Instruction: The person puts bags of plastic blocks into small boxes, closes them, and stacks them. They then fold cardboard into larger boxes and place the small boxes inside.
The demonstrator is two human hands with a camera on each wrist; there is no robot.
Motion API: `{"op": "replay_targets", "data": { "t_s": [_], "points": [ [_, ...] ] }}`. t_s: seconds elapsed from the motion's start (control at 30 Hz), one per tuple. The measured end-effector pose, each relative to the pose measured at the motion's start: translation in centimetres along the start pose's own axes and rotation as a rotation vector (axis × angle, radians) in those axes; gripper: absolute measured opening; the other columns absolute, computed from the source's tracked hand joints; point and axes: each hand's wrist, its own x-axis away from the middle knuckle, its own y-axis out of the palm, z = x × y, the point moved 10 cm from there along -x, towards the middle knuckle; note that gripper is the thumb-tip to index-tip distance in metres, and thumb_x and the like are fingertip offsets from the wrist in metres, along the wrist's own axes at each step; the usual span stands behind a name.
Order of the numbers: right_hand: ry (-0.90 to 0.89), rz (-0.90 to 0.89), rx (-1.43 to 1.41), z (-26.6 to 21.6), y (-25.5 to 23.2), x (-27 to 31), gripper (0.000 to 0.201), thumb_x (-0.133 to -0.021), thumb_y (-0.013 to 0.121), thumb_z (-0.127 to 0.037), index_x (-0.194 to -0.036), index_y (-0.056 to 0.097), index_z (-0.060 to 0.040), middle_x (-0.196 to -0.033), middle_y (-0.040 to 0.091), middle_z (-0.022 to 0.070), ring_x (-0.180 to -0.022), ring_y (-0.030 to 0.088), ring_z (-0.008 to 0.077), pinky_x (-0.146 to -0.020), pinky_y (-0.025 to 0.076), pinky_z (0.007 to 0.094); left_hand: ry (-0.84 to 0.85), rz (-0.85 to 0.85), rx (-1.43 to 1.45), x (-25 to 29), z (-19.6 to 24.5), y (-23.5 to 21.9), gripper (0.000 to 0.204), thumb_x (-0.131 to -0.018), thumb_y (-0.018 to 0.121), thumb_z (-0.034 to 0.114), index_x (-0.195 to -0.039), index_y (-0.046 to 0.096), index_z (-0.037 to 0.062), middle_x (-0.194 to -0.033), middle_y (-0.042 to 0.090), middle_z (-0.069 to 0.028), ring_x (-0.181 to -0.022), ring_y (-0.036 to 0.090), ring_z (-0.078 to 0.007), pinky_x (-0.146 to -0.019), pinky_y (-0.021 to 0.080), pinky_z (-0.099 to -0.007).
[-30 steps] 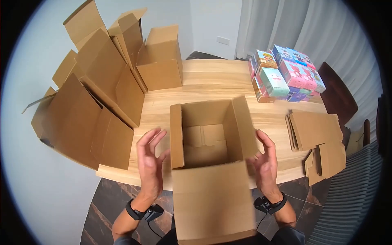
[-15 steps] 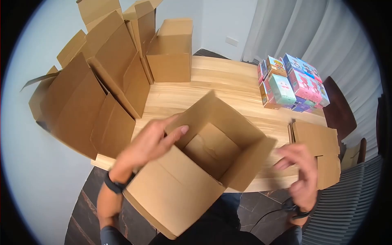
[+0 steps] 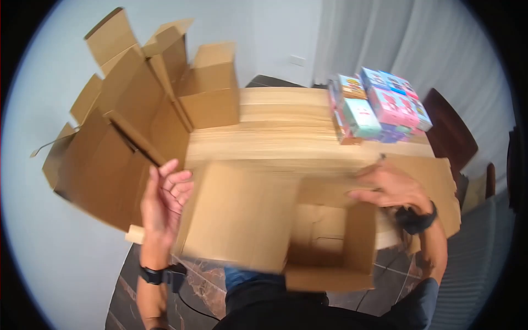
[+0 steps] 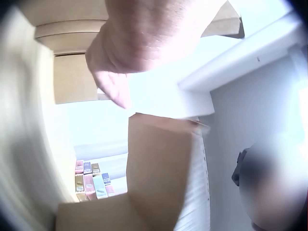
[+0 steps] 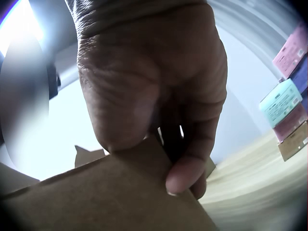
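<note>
An open-topped cardboard box (image 3: 319,231), blurred by motion, is at the table's front edge, its large flap (image 3: 239,214) spread out to the left. My right hand (image 3: 393,190) pinches the box's upper right edge; in the right wrist view the thumb and fingers of that hand (image 5: 159,86) are on either side of the cardboard (image 5: 110,192). My left hand (image 3: 165,203) is raised left of the flap, fingers loosely bent and holding nothing. In the left wrist view, that hand (image 4: 144,43) is apart from the cardboard flap (image 4: 159,163).
Several open cardboard boxes (image 3: 132,110) stand along the table's left side. Colourful small boxes (image 3: 390,107) are stacked at the back right. Flattened cardboard (image 3: 440,181) lies at the right, near a dark chair (image 3: 451,126). The wooden table (image 3: 280,121) shows behind the box.
The box has turned, its large flap swinging from the front to the left. My left hand has let go of it and moved left; my right hand has come in and taken hold.
</note>
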Motion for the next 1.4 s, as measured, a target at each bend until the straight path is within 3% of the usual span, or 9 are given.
{"op": "replay_targets", "data": {
  "t_s": [0.1,0.2,0.3,0.47,0.73,0.87,1.0,1.13,1.4],
  "points": [
    [0.475,0.284,-0.475,4.0,-5.5,4.0,0.037,-0.096,0.073,-0.027,-0.117,0.072,0.0027,-0.104,0.076,0.0157,-0.106,0.068,0.028,-0.093,0.053,0.0409,0.031,0.145,-0.439,0.9,-2.3,-2.6,0.04,-0.111,0.049,0.033,-0.133,0.057,0.0007,-0.117,0.07,-0.0161,-0.103,0.072,-0.0237,-0.091,0.061,-0.0361],
    [0.182,0.614,-0.831,10.0,-8.0,2.5,0.039,-0.1,0.067,-0.02,-0.129,0.06,0.0042,-0.119,0.069,0.018,-0.106,0.068,0.0259,-0.089,0.056,0.0368,0.449,-0.001,-1.049,-2.3,-1.2,2.6,0.038,-0.106,0.059,0.023,-0.135,0.058,-0.0007,-0.133,0.063,-0.0185,-0.127,0.061,-0.0307,-0.102,0.054,-0.0414],
    [-0.035,0.507,-1.119,6.0,-12.6,-6.0,0.034,-0.102,0.055,-0.008,-0.132,0.054,0.0086,-0.128,0.063,0.0222,-0.108,0.068,0.03,-0.09,0.058,0.0368,1.036,0.063,-1.359,-6.2,2.4,9.9,0.038,-0.105,0.054,0.018,-0.133,0.055,-0.0077,-0.133,0.059,-0.0294,-0.125,0.057,-0.0456,-0.109,0.045,-0.0473],
    [-0.318,0.649,-1.366,-6.7,-17.3,-22.5,0.032,-0.099,0.047,-0.002,-0.122,0.055,0.0182,-0.123,0.065,0.0243,-0.1,0.073,0.033,-0.102,0.06,0.0454,0.66,0.048,-1.552,-20.0,3.5,9.4,0.039,-0.106,0.052,0.027,-0.129,0.065,-0.0023,-0.142,0.057,-0.0259,-0.137,0.049,-0.043,-0.114,0.04,-0.0501],
    [0.044,0.479,-0.905,-2.2,-13.7,-35.2,0.036,-0.094,0.046,-0.002,-0.122,0.062,0.014,-0.101,0.076,0.0186,-0.069,0.076,0.0169,-0.056,0.053,0.0279,0.554,0.148,-1.963,-21.3,2.9,7.3,0.045,-0.103,0.056,0.049,-0.114,0.078,0.0111,-0.153,0.046,-0.032,-0.142,0.042,-0.048,-0.114,0.037,-0.0588],
    [0.273,0.38,-0.63,-0.9,-14.3,-32.7,0.034,-0.093,0.051,-0.001,-0.121,0.063,0.0137,-0.096,0.07,0.0138,-0.062,0.067,0.0136,-0.066,0.063,0.0213,0.613,0.167,-1.8,-21.5,2.2,6.2,0.05,-0.099,0.062,0.051,-0.114,0.072,0.0045,-0.147,0.042,-0.0398,-0.135,0.047,-0.05,-0.103,0.047,-0.0574],
    [0.302,0.249,-0.196,-4.5,-16.5,-32.3,0.028,-0.081,0.054,-0.003,-0.104,0.068,0.0041,-0.077,0.067,0.0082,-0.059,0.066,0.0119,-0.044,0.039,0.0248,0.721,0.227,-1.586,-20.3,3.6,6.1,0.052,-0.093,0.076,0.04,-0.112,0.058,-0.0055,-0.12,0.054,-0.0302,-0.106,0.061,-0.0463,-0.086,0.053,-0.0528],
    [0.227,0.332,0.078,-8.1,-20.4,-34.2,0.01,-0.067,0.06,-0.012,-0.066,0.062,-0.0019,-0.061,0.06,0.0092,-0.052,0.055,0.0187,-0.048,0.034,0.0367,0.758,0.303,-1.423,-20.1,4.5,4.9,0.051,-0.088,0.083,0.028,-0.109,0.05,-0.0055,-0.107,0.049,-0.0229,-0.09,0.06,-0.0425,-0.075,0.053,-0.0508],
    [0.292,0.236,0.177,-6.1,-18.6,-37.4,0.018,-0.083,0.056,-0.011,-0.082,0.064,0.0049,-0.075,0.067,0.0091,-0.06,0.06,0.0192,-0.06,0.051,0.0316,1.142,0.361,-1.45,-17.3,4.4,5.8,0.045,-0.091,0.078,0.017,-0.118,0.051,-0.0056,-0.121,0.05,-0.0235,-0.102,0.058,-0.0435,-0.087,0.051,-0.0507]
  ]
}}
